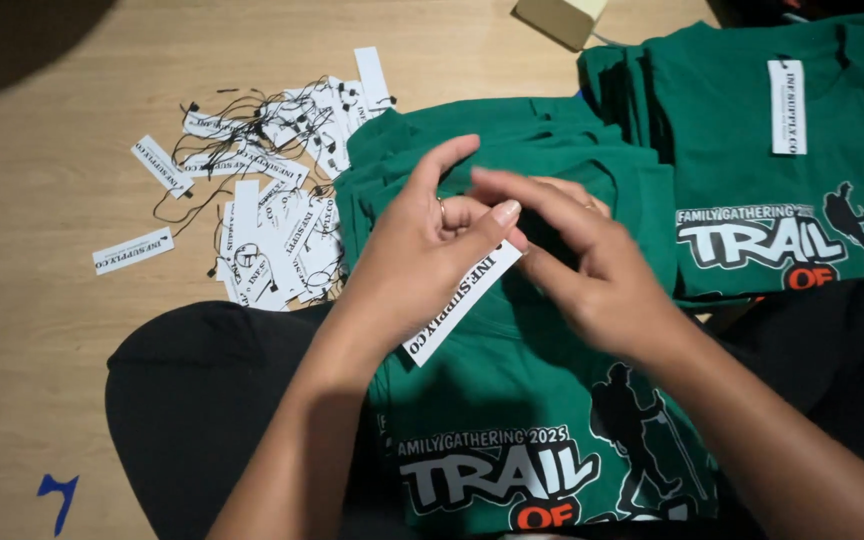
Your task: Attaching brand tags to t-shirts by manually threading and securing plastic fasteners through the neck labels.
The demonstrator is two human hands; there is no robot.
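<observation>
A white tag (462,305) is pinched in the left hand (422,255) over a green shirt (542,390) on the lap; the right hand's (592,270) grip seems closed on its string. The thin string could be dropped or snagged in the fabric.

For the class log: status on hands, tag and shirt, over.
Left hand fingers pinch white tag. Right hand works at green shirt collar. Loose tag pile to the left, apart; nothing in the way.

Dim warm indoor light, dark shadow top left corner, slight motion blur
</observation>
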